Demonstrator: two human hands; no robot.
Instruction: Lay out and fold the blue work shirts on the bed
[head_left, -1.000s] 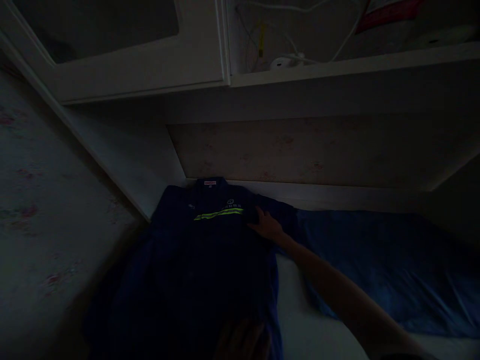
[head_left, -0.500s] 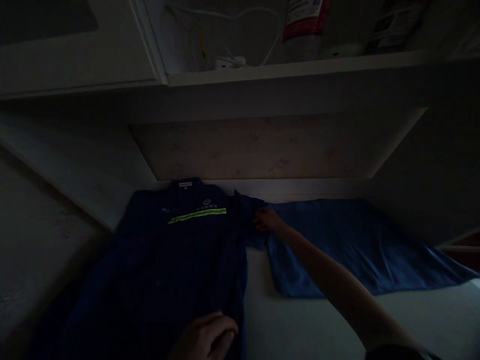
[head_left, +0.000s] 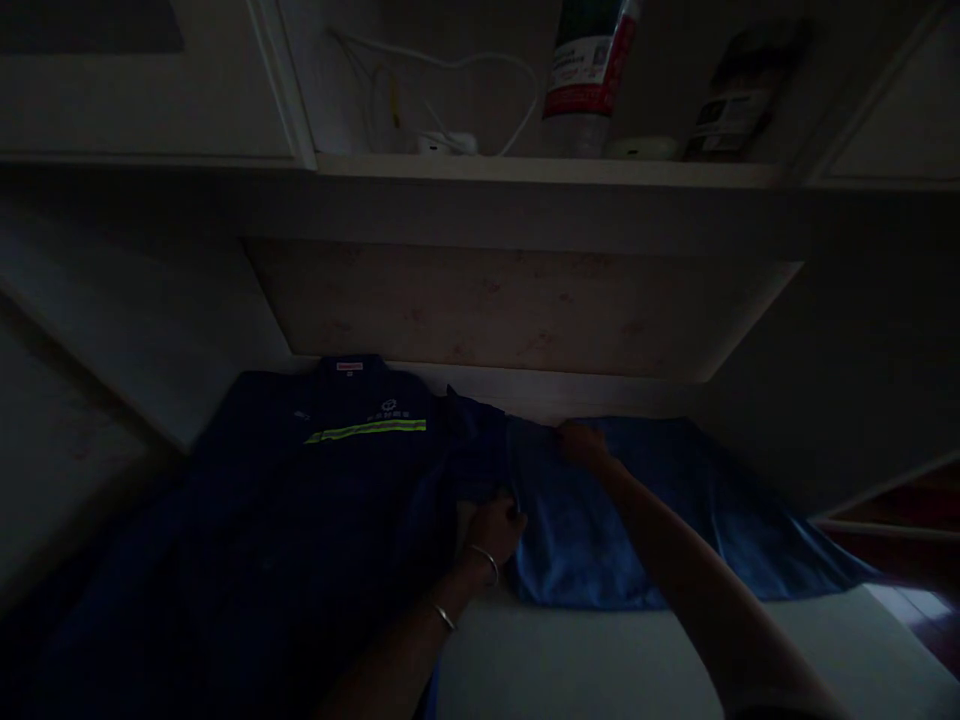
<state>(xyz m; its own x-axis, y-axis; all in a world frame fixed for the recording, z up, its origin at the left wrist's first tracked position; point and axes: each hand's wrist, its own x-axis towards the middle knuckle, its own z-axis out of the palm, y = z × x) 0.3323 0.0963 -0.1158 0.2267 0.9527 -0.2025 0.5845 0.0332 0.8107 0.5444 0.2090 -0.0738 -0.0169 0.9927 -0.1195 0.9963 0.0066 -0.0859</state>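
A dark navy shirt [head_left: 300, 500] with a yellow-green chest stripe [head_left: 366, 430] lies flat on a pale bed surface, collar toward the wall. Its right sleeve [head_left: 480, 450] stretches out sideways. My left hand [head_left: 495, 528], with bangles at the wrist, is closed on the sleeve's lower edge. My right hand [head_left: 581, 445] is closed on the sleeve's far end, where it overlaps a lighter blue cloth [head_left: 660, 520]. The scene is very dim.
A white shelf [head_left: 540, 170] above the bed carries a bottle [head_left: 589, 75], a white cable and plug [head_left: 442, 140] and small packets. A wall panel [head_left: 510, 310] backs the bed. Bare pale mattress [head_left: 615, 660] shows in front. A wall closes the left side.
The view has swung right. My left hand has moved up from the shirt's hem to the sleeve. My right hand has shifted right, pulling the sleeve out sideways.
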